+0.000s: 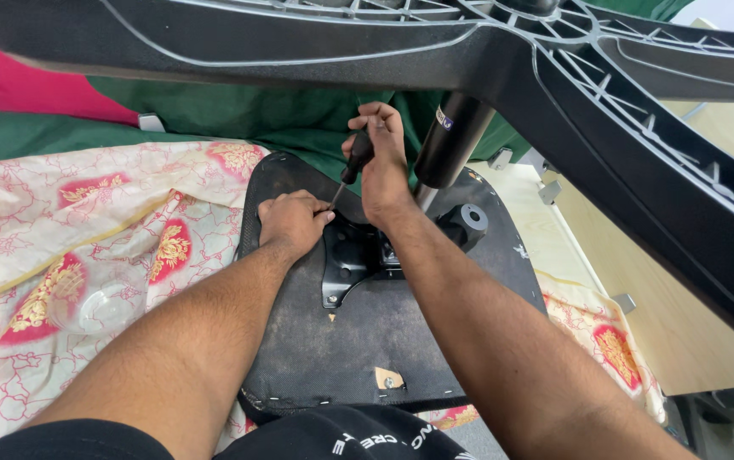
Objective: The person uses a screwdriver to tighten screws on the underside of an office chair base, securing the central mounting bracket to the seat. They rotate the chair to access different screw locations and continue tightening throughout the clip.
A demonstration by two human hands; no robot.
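Item: upturned black fabric-covered chair seat (384, 332), lying on a cream and red floral cloth (86, 238). Bolted at the seat's centre: black metal mounting plate (346, 264). Right hand (381, 166), fingers clamped round a black-handled screwdriver (352, 166), tip down at the plate's upper-left corner. Left hand (292, 221), fingers curled together, rests just left of the plate, steadying. Handling note: keep the shaft square to the screw and press firmly.

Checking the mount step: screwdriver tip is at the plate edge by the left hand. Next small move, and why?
Probably keep the screwdriver upright and turn it with the right hand, since its tip sits at the metal plate beside the left hand, which steadies it on the upturned seat.
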